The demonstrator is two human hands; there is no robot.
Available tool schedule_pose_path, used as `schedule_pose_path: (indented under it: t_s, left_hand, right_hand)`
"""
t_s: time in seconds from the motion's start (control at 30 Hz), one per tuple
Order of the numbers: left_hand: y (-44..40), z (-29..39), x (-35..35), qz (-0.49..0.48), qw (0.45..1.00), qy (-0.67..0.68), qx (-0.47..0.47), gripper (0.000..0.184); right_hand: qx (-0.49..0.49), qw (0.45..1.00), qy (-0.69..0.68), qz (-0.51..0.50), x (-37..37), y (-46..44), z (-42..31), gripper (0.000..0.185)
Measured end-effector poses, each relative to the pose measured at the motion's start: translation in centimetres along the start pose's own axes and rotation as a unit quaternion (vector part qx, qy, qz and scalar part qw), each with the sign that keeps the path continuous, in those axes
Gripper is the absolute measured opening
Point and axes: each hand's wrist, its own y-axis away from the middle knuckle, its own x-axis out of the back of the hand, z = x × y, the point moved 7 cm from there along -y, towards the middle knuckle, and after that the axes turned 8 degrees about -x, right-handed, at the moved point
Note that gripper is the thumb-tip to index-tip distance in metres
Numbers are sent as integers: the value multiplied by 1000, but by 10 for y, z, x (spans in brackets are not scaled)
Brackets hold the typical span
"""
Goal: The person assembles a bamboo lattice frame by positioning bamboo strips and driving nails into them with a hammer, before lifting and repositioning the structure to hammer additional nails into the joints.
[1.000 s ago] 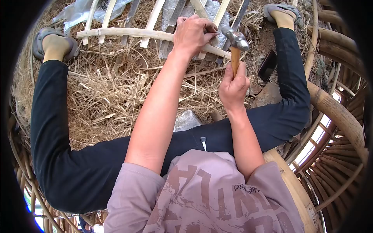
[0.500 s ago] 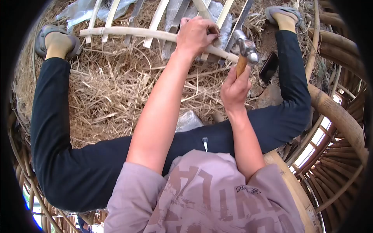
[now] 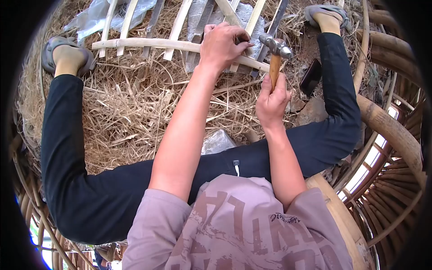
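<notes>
My right hand (image 3: 272,101) is wrapped round the wooden handle of a hammer (image 3: 275,48), its metal head up and just right of the slats. My left hand (image 3: 223,47) lies over a long pale bamboo strip (image 3: 155,42), near its right end. Its fingers are curled, thumb and fingertips close together; anything between them is too small or hidden to name. The strip runs crosswise over the ends of several slats (image 3: 179,29), some pale, some dark grey. A slanting slat (image 3: 228,12) meets the spot by my left fingers.
Dry straw and shavings (image 3: 130,108) cover the ground between my legs. A grey block (image 3: 246,18) lies under the slats, and clear plastic (image 3: 92,20) is at upper left. A dark phone-like object (image 3: 310,77) and a stone (image 3: 312,112) lie at right. Curved bamboo poles (image 3: 393,130) stand farther right.
The hammer head has tipped left and slightly up, nearer my left hand. My left hand has shifted slightly left along the strip, and the strip sits a little lower in view.
</notes>
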Motion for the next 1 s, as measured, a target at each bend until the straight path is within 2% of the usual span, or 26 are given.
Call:
schedule_pose_path:
  t_s: [0.37, 0.47, 0.6, 0.67, 0.77, 0.87, 0.9, 1.0]
  left_hand:
    - [0, 0, -2, 3, 1000, -23, -10, 16]
    - [-1, -2, -1, 9, 1000, -9, 21, 15]
    - [0, 2, 1, 11, 1000, 0, 18, 15]
    - [1, 4, 3, -3, 1000, -9, 18, 19]
    - [0, 10, 6, 23, 998, -37, -40, 26]
    - [0, 22, 16, 61, 988, -126, -59, 38]
    - [1, 22, 14, 36, 985, -161, -53, 48]
    - [9, 16, 9, 27, 974, -220, -48, 56]
  right_hand:
    - [9, 1000, 8, 7, -2, -3, -1, 16]
    - [-2, 1000, 0, -6, -3, -2, 1, 15]
    - [-7, 1000, -6, -21, -6, -1, 5, 15]
    - [-9, 1000, -2, -23, -5, -2, 2, 15]
    - [-16, 1000, 5, -22, -2, -3, 1, 16]
    - [-13, 1000, -4, -19, 1, -4, 2, 16]
    - [-19, 1000, -8, -20, 0, -3, 4, 16]
    - [-22, 1000, -2, -22, 4, -2, 5, 15]
